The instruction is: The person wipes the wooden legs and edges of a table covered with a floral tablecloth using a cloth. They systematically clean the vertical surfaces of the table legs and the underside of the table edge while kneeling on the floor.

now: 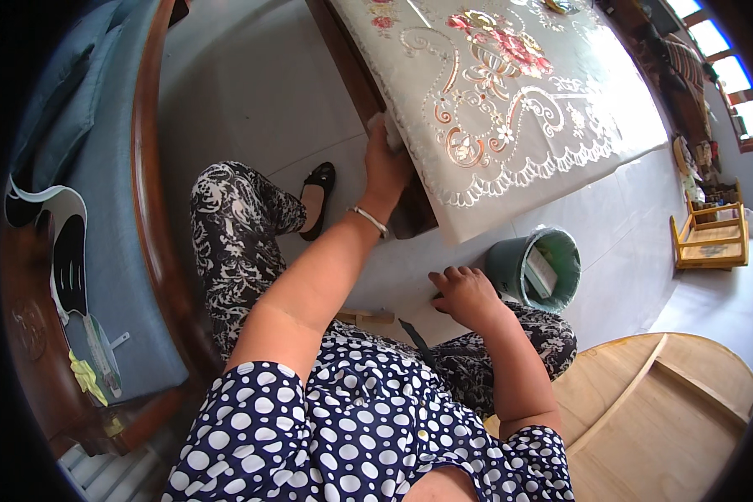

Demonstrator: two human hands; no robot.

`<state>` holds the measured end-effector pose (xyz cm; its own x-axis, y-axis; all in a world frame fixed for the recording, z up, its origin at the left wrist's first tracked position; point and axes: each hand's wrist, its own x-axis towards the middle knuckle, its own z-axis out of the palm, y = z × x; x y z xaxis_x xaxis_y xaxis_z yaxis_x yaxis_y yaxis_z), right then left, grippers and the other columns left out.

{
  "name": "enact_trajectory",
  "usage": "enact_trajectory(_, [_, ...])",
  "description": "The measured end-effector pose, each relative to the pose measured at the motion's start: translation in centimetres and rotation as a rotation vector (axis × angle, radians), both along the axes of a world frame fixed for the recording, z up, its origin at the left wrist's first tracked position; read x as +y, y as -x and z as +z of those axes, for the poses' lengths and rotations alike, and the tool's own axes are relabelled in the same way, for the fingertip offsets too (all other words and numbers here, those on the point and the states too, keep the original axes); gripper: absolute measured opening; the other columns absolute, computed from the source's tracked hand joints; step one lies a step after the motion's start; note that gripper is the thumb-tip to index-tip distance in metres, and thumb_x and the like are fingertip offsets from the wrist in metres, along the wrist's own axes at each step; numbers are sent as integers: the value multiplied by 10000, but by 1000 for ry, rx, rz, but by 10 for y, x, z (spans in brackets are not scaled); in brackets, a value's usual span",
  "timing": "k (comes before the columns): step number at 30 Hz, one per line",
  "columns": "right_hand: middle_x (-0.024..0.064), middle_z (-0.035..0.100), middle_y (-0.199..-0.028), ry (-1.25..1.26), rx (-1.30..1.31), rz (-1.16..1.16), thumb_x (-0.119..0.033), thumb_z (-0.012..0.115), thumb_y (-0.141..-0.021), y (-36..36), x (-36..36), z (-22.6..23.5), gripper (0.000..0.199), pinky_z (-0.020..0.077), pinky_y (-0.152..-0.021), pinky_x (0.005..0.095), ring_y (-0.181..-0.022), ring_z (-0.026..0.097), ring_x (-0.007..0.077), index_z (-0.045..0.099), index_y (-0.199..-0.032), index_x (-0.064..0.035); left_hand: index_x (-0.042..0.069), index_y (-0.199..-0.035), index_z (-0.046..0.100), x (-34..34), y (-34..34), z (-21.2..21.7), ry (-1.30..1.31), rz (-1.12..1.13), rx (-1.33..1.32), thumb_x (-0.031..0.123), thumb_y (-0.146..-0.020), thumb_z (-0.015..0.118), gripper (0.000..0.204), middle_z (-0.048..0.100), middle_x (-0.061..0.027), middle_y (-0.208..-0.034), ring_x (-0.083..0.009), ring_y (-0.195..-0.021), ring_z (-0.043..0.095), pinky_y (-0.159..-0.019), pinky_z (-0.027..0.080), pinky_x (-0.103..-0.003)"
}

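My left hand (386, 163) reaches forward to the dark wooden side of the table (356, 71), beside the hanging edge of the tablecloth. It is closed on a pale, crumpled cloth (375, 125) pressed against the wood; most of the cloth is hidden by my fingers. The tablecloth (443, 109) is shiny and pale, with embroidered flowers and a scalloped lace pattern. Over my bent right knee, my right hand (468, 297) hangs with its fingers loosely curved and apart. I see nothing held in it.
A green bucket (502, 263) with a liner and a pale box inside stands beyond my right hand. At the lower right lies a round wooden board (627, 410). A small wooden stool (711, 238) is farther off. A blue-cushioned wooden sofa (134, 301) runs along my left.
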<state>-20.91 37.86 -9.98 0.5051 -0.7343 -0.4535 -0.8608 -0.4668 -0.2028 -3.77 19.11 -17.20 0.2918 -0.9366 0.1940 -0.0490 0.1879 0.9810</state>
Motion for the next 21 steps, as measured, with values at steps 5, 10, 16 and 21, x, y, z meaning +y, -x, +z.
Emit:
enact_trajectory(5, [146,637,-1132,-62,78,-60,-328,702,-823,1,-6,1,526,471,-944,420,-1087,604,320,572,-1286,-113,12,-1281,519,63,11,26,-53,-95,46,137,-798,751,550,645,-211,-1178,-332,-1129,616,-942,488,-386])
enact_trajectory(10, [166,638,-1133,-91,75,-84,-336,685,-841,-1,-10,-5,507,480,-932,431,-1081,608,340,577,-1285,-117,14,-1256,521,83,23,13,-38,-112,8,53,-778,725,522,618,-211,-1160,-401,-1112,568,-952,455,-456])
enact_trajectory(16, [175,636,-1147,-138,110,-64,-318,665,-856,-12,-20,-7,474,482,-931,435,-1079,615,346,586,-1276,-112,38,-1253,515,60,30,11,15,45,-142,97,-759,749,549,591,-194,-1155,-429,-1073,524,-926,424,-518])
enact_trajectory(21, [168,636,-1094,-97,85,-21,-300,656,-855,-17,-23,-7,458,496,-904,437,-1044,616,346,590,-1267,-109,60,-1240,537,5,16,0,2,147,-112,161,-771,756,528,602,-181,-1178,-414,-1123,519,-946,424,-506])
